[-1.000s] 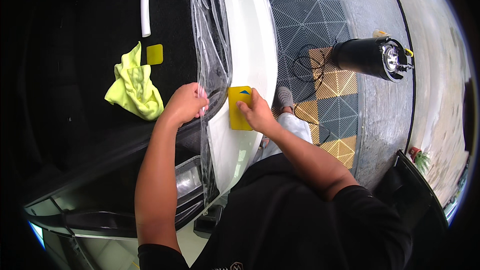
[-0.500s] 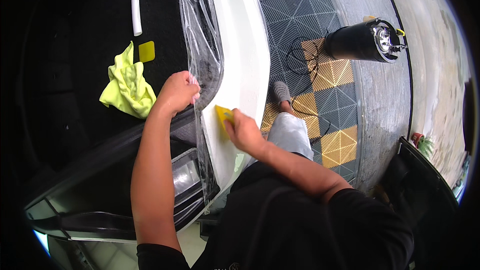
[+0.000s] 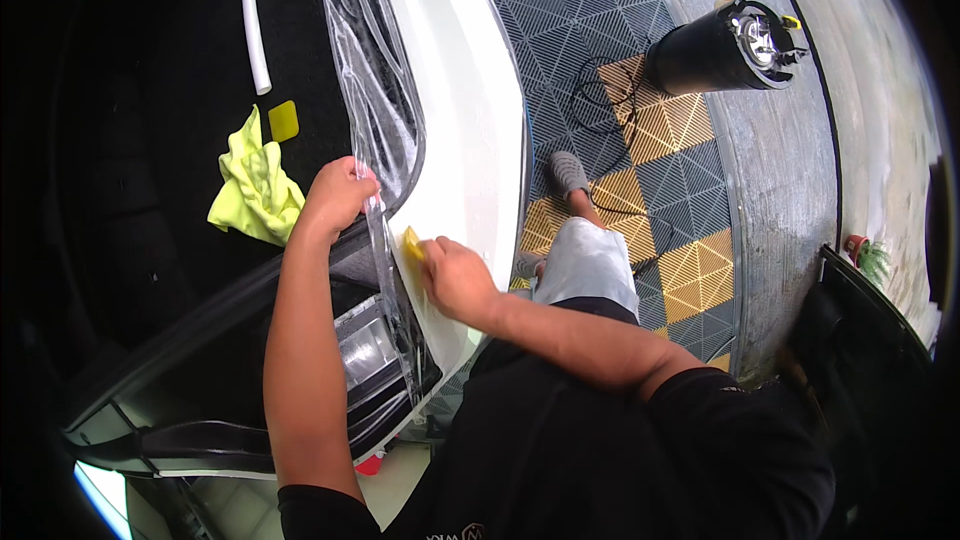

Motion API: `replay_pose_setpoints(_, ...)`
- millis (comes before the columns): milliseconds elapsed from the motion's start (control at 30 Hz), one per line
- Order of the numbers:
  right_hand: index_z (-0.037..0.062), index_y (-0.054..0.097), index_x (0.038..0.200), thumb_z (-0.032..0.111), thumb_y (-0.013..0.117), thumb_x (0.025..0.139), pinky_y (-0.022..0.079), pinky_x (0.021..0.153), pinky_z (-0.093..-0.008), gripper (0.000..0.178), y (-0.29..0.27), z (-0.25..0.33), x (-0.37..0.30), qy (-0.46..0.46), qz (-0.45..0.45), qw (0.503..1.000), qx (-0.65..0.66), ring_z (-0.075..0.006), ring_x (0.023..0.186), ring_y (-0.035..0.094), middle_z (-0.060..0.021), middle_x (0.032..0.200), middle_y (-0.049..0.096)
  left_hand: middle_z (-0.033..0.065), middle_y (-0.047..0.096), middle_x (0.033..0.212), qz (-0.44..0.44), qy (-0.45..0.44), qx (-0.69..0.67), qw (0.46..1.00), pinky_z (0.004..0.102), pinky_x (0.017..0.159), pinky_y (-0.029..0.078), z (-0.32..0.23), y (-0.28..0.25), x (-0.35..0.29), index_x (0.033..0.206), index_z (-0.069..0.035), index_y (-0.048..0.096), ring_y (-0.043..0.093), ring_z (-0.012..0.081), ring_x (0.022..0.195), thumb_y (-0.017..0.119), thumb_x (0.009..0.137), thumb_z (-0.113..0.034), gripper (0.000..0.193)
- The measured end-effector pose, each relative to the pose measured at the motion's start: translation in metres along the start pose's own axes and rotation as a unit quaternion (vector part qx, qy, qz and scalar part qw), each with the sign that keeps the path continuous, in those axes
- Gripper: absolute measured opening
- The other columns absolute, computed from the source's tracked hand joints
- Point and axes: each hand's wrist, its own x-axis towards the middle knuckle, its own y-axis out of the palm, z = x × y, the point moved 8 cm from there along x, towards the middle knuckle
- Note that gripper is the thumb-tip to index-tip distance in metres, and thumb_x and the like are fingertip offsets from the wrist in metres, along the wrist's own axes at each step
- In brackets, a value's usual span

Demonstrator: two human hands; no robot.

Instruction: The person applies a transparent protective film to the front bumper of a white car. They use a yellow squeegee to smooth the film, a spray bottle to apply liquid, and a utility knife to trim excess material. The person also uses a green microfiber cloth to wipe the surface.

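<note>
A white car panel (image 3: pixel 460 120), apparently smooth already, borders clear film (image 3: pixel 375 110), creased and loose toward eleven o'clock, its edge pinched by the fingers of the left hand (image 3: pixel 332 202), while those of the right hand (image 3: pixel 460 282) grip a yellow squeegee (image 3: pixel 412 243) at four o'clock from the left.

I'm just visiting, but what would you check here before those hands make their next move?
1. Left hand gripping the clear film: ok, pinched between the fingers.
2. Right hand holding the yellow squeegee card: ok, at the white car body panel.
3. Squeegee edge pressing evenly: cannot tell, the hand partly hides the card.
4. Lime-green cloth handy: ok, it lies beside the left forearm.
5. Thin black cord well clear of the feet: probably not ok, it runs near a gray shoe.
</note>
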Motion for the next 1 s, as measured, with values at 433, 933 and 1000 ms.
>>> replay_pose_setpoints(433,-0.0027,0.056,0.109,0.007,0.056,0.084,0.053,0.079,-0.0491,0.027,0.01,0.004,-0.009,0.0,-0.006,0.999,-0.053,-0.0395,0.086,0.063,-0.0213,0.091,0.06,0.0053,0.065,0.078,-0.025,-0.006,-0.015,1.0,0.0262,0.061,0.046,-0.003,-0.006,-0.008,0.099,0.0,0.062,0.058,0.0121,0.065,0.066,0.085,-0.008,0.017)
replay_pose_setpoints(933,0.0005,0.052,0.1,0.017,0.053,0.094,0.053,0.072,-0.052,0.018,-0.038,-0.048,0.011,0.083,-0.073,0.983,-0.145,-0.0425,0.076,0.065,-0.0232,0.084,0.066,0.0201,0.07,0.095,-0.165,0.016,0.23,0.959,0.0459,0.083,0.051,0.053,0.061,-0.211,0.115,0.003,0.062,0.066,0.0387,0.092,0.064,0.09,-0.018,0.032)
replay_pose_setpoints(1000,0.004,0.055,0.109,0.013,0.056,0.09,0.052,0.07,-0.0506,0.021,0.0,-0.014,-0.053,-0.002,-0.085,0.992,-0.099,-0.0412,0.076,0.064,-0.0197,0.086,0.063,0.0182,0.071,0.084,-0.214,0.074,0.223,0.948,0.044,0.074,0.053,0.061,0.066,-0.209,0.109,0.0,0.066,0.068,0.0369,0.079,0.066,0.089,-0.016,0.026)
